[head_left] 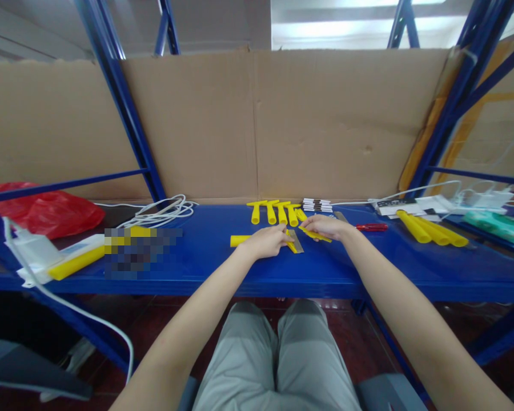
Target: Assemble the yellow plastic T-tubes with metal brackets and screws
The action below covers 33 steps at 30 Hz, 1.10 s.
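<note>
My left hand (268, 241) is closed around a scraper, whose yellow tube handle (240, 241) sticks out to the left. At its other end a flat metal blade (298, 242) shows beside the fingertips. My right hand (324, 227), just to the right, pinches a thin yellow plastic piece (317, 236); the fingers hide part of it. Behind both hands, several yellow T-shaped handles (272, 213) lie in a row. Small black-and-white packs (317, 205) are stacked beside them. A red-handled tool (371, 227) rests to the right of my right hand.
Several yellow tubes (432, 229) lie at the right of the blue table (205, 262). Coiled white cable (167, 210), a red plastic bag (47, 208) and a white power adapter (36, 250) occupy the left. A cardboard panel (257, 125) closes the back.
</note>
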Motion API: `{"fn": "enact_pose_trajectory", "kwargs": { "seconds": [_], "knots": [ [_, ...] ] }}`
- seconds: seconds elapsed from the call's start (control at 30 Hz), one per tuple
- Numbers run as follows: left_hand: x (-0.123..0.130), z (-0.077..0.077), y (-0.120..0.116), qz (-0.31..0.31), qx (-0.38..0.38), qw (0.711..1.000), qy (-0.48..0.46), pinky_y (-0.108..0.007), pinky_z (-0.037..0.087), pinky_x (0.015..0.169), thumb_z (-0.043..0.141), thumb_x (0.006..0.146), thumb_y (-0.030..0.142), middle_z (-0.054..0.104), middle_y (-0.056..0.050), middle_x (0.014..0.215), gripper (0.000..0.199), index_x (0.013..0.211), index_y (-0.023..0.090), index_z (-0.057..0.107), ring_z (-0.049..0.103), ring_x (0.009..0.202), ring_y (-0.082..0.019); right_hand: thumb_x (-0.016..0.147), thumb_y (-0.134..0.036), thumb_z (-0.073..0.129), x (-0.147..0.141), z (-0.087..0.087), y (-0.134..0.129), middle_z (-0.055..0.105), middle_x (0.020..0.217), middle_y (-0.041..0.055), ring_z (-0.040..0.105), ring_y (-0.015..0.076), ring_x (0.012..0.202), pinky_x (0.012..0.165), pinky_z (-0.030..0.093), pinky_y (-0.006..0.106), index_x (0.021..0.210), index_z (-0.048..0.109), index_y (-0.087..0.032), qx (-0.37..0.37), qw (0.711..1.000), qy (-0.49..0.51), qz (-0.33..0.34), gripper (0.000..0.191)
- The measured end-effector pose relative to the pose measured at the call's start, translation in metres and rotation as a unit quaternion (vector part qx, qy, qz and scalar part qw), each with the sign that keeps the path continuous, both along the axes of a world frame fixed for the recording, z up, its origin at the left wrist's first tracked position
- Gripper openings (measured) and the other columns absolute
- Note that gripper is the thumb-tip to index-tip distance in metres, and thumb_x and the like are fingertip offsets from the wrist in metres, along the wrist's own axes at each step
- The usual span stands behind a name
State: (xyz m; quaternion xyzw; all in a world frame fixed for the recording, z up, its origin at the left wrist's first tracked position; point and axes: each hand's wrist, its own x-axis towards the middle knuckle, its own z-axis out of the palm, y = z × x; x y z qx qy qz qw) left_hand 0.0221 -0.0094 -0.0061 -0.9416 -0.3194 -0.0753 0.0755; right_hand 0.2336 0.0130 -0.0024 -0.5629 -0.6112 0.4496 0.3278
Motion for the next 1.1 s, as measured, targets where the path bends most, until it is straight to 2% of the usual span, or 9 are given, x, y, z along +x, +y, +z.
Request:
{"fn": "enact_pose_trajectory", "kwargs": {
  "seconds": [0.07, 0.17, 0.37, 0.5, 0.73, 1.1],
  "knots": [
    [-0.001, -0.001, 0.001, -0.003, 0.004, 1.000, 0.000, -0.028, 0.048, 0.082, 0.045, 0.093, 0.023, 0.061, -0.008, 0.109, 0.036, 0.121, 0.025, 0.066, 0.062, 0.101, -0.021, 0.064, -0.004, 0.062, 0.001, 0.000, 0.001, 0.056, 0.057, -0.0007, 0.050, 0.0096, 0.049, 0.042, 0.041, 0.020, 0.072, 0.059, -0.017, 0.017, 1.000, 0.011, -0.006, 0.016],
    [-0.001, -0.002, 0.004, -0.013, 0.009, 1.000, -0.001, -0.027, 0.048, 0.082, 0.045, 0.092, 0.022, 0.062, -0.008, 0.108, 0.036, 0.121, 0.025, 0.066, 0.062, 0.100, -0.020, 0.062, -0.006, 0.067, 0.003, 0.001, 0.001, 0.057, 0.061, -0.0003, 0.051, 0.0087, 0.054, 0.044, 0.040, 0.017, 0.073, 0.059, -0.017, 0.046, 0.999, 0.002, -0.021, 0.018],
    [-0.001, -0.003, 0.005, -0.012, 0.010, 1.000, -0.002, -0.029, 0.048, 0.083, 0.045, 0.092, 0.021, 0.061, -0.010, 0.111, 0.036, 0.120, 0.024, 0.067, 0.062, 0.102, -0.022, 0.063, -0.006, 0.070, -0.001, 0.004, -0.002, 0.056, 0.059, -0.0019, 0.048, 0.0071, 0.052, 0.043, 0.037, 0.017, 0.073, 0.060, -0.016, 0.068, 0.996, -0.013, -0.048, 0.017],
    [-0.001, -0.002, 0.005, -0.009, 0.014, 1.000, 0.004, -0.028, 0.048, 0.080, 0.045, 0.092, 0.021, 0.061, -0.009, 0.110, 0.037, 0.121, 0.025, 0.066, 0.062, 0.100, -0.021, 0.069, -0.005, 0.066, -0.003, 0.006, -0.003, 0.055, 0.054, -0.0018, 0.046, 0.0068, 0.046, 0.044, 0.038, 0.019, 0.070, 0.058, -0.015, 0.045, 0.996, 0.017, -0.071, 0.013],
    [0.000, 0.000, 0.002, -0.007, 0.015, 1.000, 0.011, -0.028, 0.048, 0.080, 0.044, 0.093, 0.021, 0.062, -0.009, 0.108, 0.036, 0.122, 0.024, 0.066, 0.062, 0.099, -0.021, 0.073, -0.001, 0.061, -0.006, 0.007, -0.006, 0.054, 0.049, -0.0014, 0.047, 0.0069, 0.043, 0.043, 0.040, 0.018, 0.066, 0.056, -0.014, 0.008, 0.997, 0.063, -0.047, 0.015],
    [0.001, 0.002, 0.002, -0.007, 0.006, 1.000, 0.009, -0.032, 0.048, 0.088, 0.047, 0.092, 0.023, 0.065, -0.010, 0.113, 0.036, 0.125, 0.017, 0.061, 0.062, 0.105, -0.024, 0.076, 0.004, 0.059, -0.019, 0.009, -0.014, 0.051, 0.044, -0.0053, 0.047, 0.0063, 0.038, 0.040, 0.040, 0.016, 0.076, 0.054, -0.015, -0.004, 0.996, 0.056, -0.069, 0.020]
  ]
}}
